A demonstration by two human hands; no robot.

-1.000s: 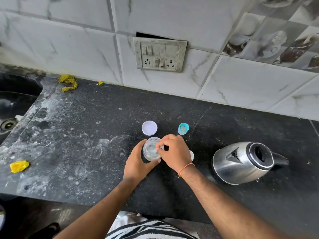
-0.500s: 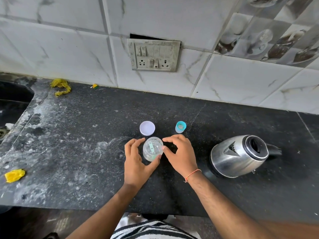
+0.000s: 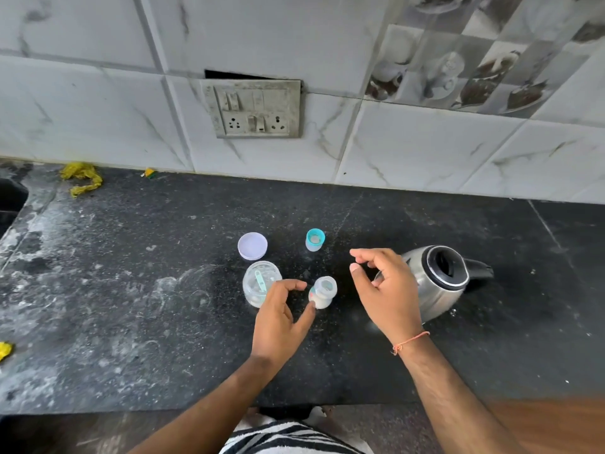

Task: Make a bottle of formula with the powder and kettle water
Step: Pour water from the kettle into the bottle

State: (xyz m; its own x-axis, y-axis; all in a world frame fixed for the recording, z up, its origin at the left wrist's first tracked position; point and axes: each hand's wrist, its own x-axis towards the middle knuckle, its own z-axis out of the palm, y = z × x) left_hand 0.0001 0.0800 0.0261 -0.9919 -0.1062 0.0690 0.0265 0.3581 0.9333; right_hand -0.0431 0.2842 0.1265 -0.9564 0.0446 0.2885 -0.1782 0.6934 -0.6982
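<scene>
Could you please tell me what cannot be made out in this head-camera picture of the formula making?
- Kettle: its near left side is hidden behind the right hand; any water inside is lost in the dark opening.
- Powder jar: its near right side is covered by the left hand.
- Bottle: markings too small to read.
- Sink: cut off by the left edge.

Left hand (image 3: pixel 278 319) loosely curled; right hand (image 3: pixel 386 290) loosely curled, raised.
</scene>
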